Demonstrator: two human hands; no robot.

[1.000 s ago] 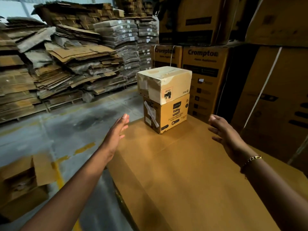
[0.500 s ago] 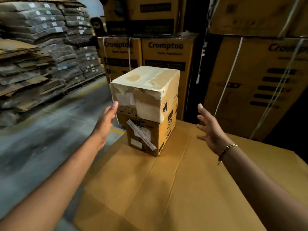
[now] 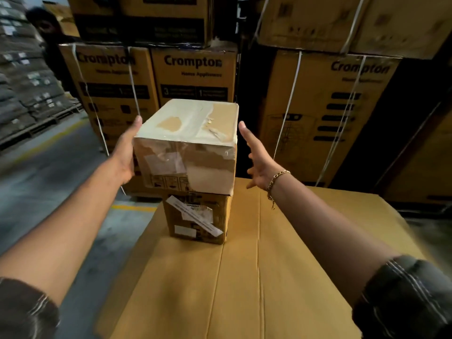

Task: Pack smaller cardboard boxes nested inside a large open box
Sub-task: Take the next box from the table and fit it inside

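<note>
Seemingly the flat left grip (image 3: 126,155) touches the pale top box (image 3: 188,145); the spread right grip (image 3: 258,165) hovers beside.

Labelled box (image 3: 195,218) on big carton (image 3: 269,277)

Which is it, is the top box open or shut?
Shut: the top box has its top flat and taped over, with no gap showing. It sits level on the lower box.

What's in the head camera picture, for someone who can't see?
A left hand touches the side of a pale taped cardboard box stacked on a brown labelled cardboard box; the right hand is open just beside it. Crompton cartons stand behind.
</note>
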